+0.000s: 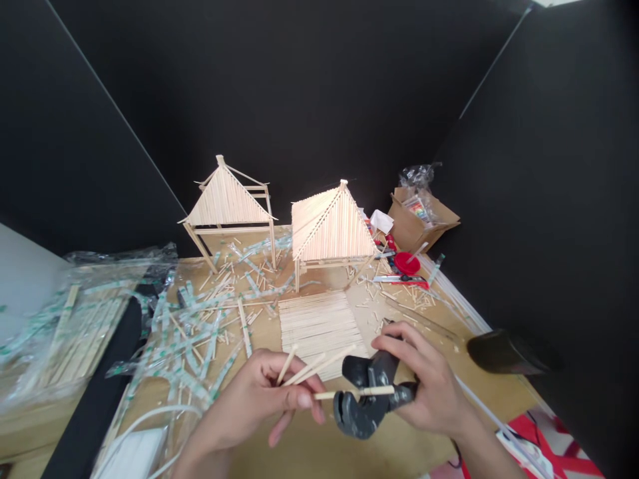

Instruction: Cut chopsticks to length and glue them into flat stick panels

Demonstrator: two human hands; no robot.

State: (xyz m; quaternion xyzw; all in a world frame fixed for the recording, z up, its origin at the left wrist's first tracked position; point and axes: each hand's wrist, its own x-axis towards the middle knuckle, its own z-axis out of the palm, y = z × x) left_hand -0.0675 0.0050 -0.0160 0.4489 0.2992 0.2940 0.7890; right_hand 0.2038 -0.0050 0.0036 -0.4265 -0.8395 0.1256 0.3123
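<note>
My left hand [274,392] is closed on several thin wooden sticks [319,364] that fan out from its fingers. One more stick [327,396] runs sideways from my left fingertips to the black hand tool [362,416] with a hooked jaw. My right hand [419,372] grips this tool, and the stick lies across its jaw. Just beyond both hands, a flat panel of sticks laid side by side [319,319] rests on the table. Behind it stands a stick-built house model [332,229] with a covered roof. At the back left is a second model [227,199] with an open frame behind its roof face.
Cut stick pieces and torn green-and-clear plastic strips [210,332] litter the left of the table [299,452]. Bagged wood strips [84,326] lie farther left. A red dish [407,263], a brown paper bag [419,213] and a dark cylindrical object [504,351] are on the right. Black panels [309,86] enclose the back.
</note>
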